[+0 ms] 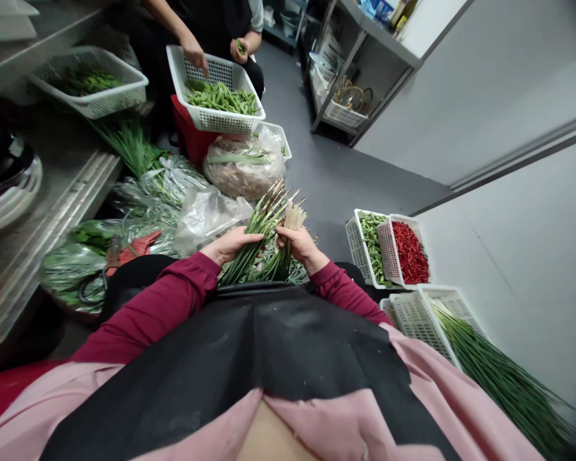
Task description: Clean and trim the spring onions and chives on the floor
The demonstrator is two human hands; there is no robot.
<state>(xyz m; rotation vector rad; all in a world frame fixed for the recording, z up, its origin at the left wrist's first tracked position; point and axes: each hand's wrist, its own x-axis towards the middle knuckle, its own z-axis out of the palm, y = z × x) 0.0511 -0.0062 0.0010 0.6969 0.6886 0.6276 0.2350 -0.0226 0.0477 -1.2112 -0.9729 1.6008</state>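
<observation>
My left hand (232, 244) is closed around a bunch of thin scallions (264, 218) with brown, untrimmed root ends pointing away from me. Just beside it, my right hand (299, 246) grips a second bunch of scallions (294, 216), whose ends look pale and clean. The two bunches lean close together above my lap, green leaves hanging toward my black apron (288, 339). A clear plastic bag (208, 214) lies just beyond my left hand.
Across from me a person handles green peppers in a white basket (230, 121). A filled plastic bag (244, 169) sits below. To the right are baskets of green peppers (372, 240), red chillies (410, 253) and long scallions (489, 358). A metal shelf edge (62, 237) runs along the left.
</observation>
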